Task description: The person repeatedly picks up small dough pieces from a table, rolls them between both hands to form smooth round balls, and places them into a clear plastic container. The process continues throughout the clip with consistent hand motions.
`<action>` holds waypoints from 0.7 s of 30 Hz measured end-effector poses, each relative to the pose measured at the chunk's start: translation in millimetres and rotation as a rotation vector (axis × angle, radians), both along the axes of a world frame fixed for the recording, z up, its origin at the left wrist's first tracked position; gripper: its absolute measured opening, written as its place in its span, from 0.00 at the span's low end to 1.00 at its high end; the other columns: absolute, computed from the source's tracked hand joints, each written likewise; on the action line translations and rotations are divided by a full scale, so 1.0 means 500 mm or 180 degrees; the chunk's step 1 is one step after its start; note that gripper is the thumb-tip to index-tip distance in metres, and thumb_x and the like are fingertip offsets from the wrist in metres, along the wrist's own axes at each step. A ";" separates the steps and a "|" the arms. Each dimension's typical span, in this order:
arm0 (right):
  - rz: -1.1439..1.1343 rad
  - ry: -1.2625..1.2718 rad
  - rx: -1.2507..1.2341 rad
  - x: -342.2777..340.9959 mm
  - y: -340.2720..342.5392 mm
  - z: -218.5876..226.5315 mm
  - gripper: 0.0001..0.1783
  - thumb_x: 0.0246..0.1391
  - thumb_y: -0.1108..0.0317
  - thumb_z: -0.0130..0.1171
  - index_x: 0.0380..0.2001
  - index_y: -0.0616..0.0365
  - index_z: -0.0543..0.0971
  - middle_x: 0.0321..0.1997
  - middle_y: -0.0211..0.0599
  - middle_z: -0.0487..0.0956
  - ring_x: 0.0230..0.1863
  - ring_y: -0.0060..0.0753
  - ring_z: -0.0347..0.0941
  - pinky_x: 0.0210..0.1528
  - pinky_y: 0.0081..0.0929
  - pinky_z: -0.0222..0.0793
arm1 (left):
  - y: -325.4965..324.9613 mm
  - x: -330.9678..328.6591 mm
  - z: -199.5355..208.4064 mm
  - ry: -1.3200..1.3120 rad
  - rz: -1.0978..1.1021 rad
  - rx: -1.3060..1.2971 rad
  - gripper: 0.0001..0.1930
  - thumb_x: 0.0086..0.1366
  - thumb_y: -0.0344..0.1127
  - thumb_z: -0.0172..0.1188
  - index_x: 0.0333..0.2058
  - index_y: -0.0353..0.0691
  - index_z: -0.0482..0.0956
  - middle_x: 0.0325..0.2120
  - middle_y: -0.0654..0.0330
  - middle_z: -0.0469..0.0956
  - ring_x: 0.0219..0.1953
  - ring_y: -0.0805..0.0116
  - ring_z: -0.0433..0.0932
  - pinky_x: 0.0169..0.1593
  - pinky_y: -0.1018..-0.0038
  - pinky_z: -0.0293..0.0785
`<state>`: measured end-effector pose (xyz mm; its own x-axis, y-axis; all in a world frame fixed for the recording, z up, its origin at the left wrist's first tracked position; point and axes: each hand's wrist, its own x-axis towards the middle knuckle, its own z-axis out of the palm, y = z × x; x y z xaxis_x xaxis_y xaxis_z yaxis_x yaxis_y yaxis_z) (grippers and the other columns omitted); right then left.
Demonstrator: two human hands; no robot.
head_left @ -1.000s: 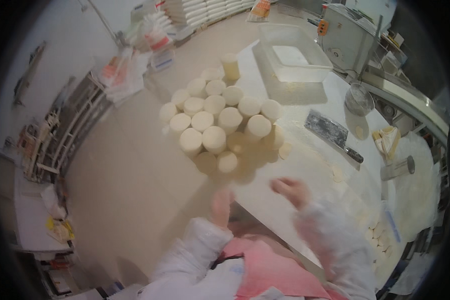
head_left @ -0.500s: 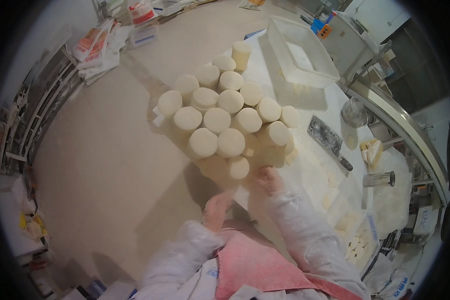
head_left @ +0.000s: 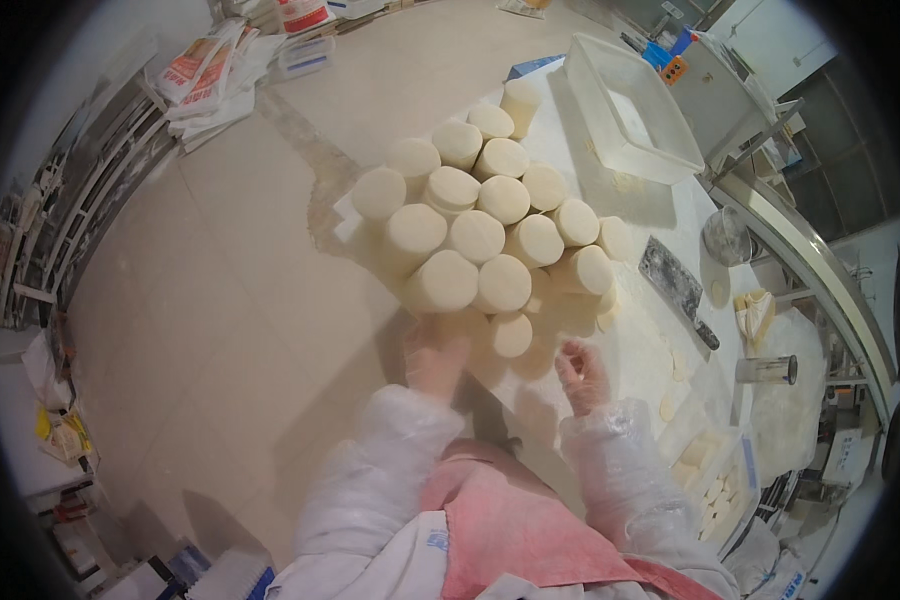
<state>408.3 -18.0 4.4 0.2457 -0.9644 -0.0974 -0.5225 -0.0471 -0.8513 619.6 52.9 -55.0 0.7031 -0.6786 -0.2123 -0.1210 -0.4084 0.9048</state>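
Cream-coloured round stacks are standing clustered on the white surface. Near them, the blurred left hand and finger-bent right hand are hovering apart; whether either is gripping, I cannot tell.

Crinkled, translucent white sleeves behind each grip; farther back, a pink apron over white clothing with blue print.

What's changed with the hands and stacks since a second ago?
The left hand has moved forward to the near side of the pale round stacks; the right hand has come in closer to them. Whether either grip took anything is unclear. The stacks' arrangement, cleaver and translucent bin look unchanged.
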 end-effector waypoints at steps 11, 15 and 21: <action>0.0533 -0.0534 0.1923 0.087 0.167 0.094 0.12 0.58 0.66 0.54 0.45 0.55 0.77 0.38 0.23 0.75 0.39 0.15 0.67 0.42 0.15 0.64 | -0.015 0.048 0.037 0.1680 0.0054 0.0979 0.29 0.48 0.38 0.67 0.46 0.27 0.69 0.37 0.52 0.75 0.36 0.66 0.74 0.41 0.71 0.71; 0.0073 -0.1126 0.2292 0.075 0.176 0.101 0.12 0.59 0.66 0.53 0.44 0.56 0.77 0.36 0.24 0.74 0.39 0.16 0.67 0.43 0.16 0.65 | 0.013 0.011 0.081 0.1292 0.0030 0.0704 0.36 0.49 0.42 0.66 0.51 0.26 0.63 0.44 0.50 0.72 0.44 0.64 0.72 0.46 0.72 0.70; -0.0485 -0.1997 0.2330 0.012 0.183 0.144 0.19 0.57 0.63 0.55 0.51 0.57 0.71 0.39 0.31 0.74 0.44 0.24 0.68 0.49 0.24 0.65 | 0.063 -0.041 0.185 0.1825 -0.0026 -0.0528 0.36 0.51 0.32 0.64 0.56 0.31 0.56 0.45 0.54 0.69 0.45 0.63 0.71 0.48 0.70 0.71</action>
